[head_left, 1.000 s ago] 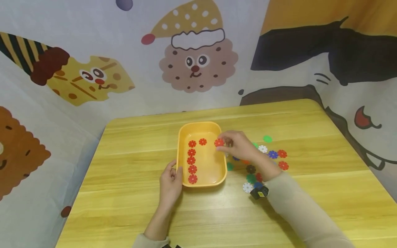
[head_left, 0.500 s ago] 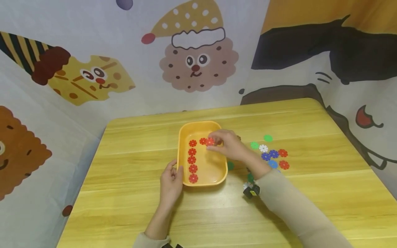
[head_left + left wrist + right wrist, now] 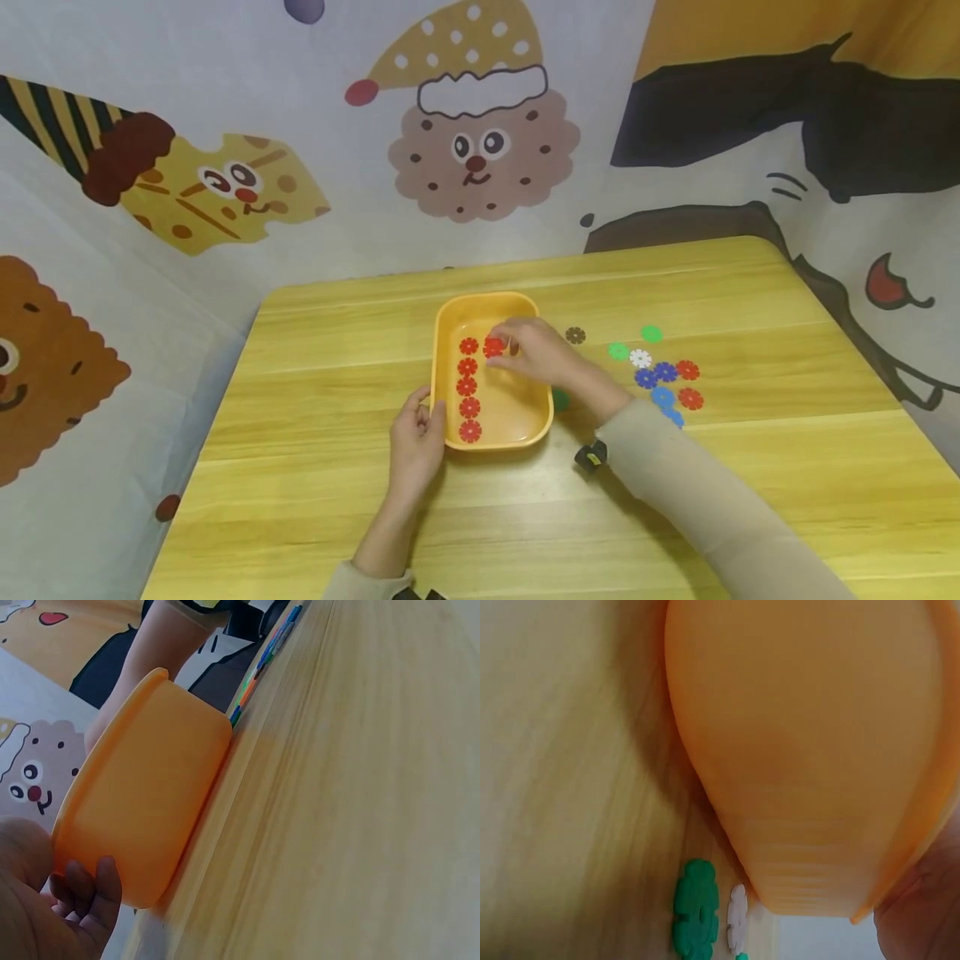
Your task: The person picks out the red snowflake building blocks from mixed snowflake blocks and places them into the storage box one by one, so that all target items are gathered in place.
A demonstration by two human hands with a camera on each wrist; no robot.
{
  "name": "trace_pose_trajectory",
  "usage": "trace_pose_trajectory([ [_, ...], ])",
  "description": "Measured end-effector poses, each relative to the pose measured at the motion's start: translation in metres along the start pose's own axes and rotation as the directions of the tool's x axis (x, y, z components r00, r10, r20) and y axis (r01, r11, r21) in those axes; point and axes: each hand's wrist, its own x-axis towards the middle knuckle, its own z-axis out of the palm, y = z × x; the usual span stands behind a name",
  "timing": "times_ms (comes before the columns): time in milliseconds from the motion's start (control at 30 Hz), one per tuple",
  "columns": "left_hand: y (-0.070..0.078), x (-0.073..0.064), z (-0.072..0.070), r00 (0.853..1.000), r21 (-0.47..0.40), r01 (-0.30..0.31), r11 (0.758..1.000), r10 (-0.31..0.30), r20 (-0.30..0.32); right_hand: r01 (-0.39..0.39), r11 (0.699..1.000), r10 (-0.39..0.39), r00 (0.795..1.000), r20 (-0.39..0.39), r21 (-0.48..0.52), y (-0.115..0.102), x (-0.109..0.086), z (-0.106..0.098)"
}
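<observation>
A shallow orange plastic tray (image 3: 517, 417) stands on the wooden table. My left hand (image 3: 416, 450) grips its near left side; in the left wrist view the fingers of that hand (image 3: 52, 919) curl against the outer wall (image 3: 150, 780). Inside the tray, red notched snowflake discs (image 3: 467, 387) run in a column along the left side. My right hand (image 3: 538, 350) reaches over the right rim and pinches a red snowflake disc (image 3: 492, 347) near the column's top, overlapping another disc there. Only part of the right hand (image 3: 922, 900) shows in the right wrist view.
Right of the tray lie loose discs: brown (image 3: 575, 335), light green (image 3: 652, 333), white (image 3: 640, 358), dark blue (image 3: 665, 372), red (image 3: 691, 399) and light blue (image 3: 663, 397). A dark green disc (image 3: 696, 911) lies beside the tray wall. A cartoon-printed cloth (image 3: 330, 167) hangs behind the table.
My right hand has moved left, carrying the red snowflake disc from the tray's right rim to the disc in the top row. My left hand keeps its grip on the tray.
</observation>
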Motion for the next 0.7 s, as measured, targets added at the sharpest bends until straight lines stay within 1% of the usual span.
trace_pose_trajectory([
  [100,0.000,0.000,-0.001,1.000,0.001,-0.004,1.000,0.004,0.001,-0.031,0.997,0.033,0.999,0.028,-0.078,-0.002,0.004,0.001],
  [167,0.001,-0.001,-0.001,1.000,-0.001,-0.005,1.000,0.005,0.002,-0.045,0.987,0.056,0.996,0.067,-0.155,-0.003,0.007,0.001],
  [300,0.001,-0.001,0.000,1.000,-0.006,-0.008,1.000,0.008,0.004,-0.031,0.950,0.079,0.986,0.145,-0.310,-0.002,0.012,0.003],
  [400,0.001,-0.001,0.001,1.000,-0.008,-0.011,1.000,0.011,0.003,-0.013,0.928,0.079,0.983,0.165,-0.372,-0.002,0.013,0.005],
  [500,0.002,-0.002,0.001,1.000,-0.009,-0.011,1.000,0.011,0.001,-0.010,0.920,0.079,0.984,0.159,-0.392,-0.001,0.014,0.006],
  [567,0.002,-0.002,0.000,1.000,-0.010,-0.010,1.000,0.010,0.000,-0.010,0.923,0.073,0.986,0.150,-0.384,0.000,0.014,0.007],
  [633,0.002,-0.002,0.000,1.000,-0.013,-0.011,1.000,0.011,-0.001,-0.011,0.938,0.062,0.989,0.137,-0.346,0.001,0.015,0.007],
  [700,0.002,-0.001,-0.001,1.000,-0.015,-0.011,1.000,0.011,0.001,-0.020,0.963,0.053,0.992,0.115,-0.270,0.002,0.015,0.007],
])
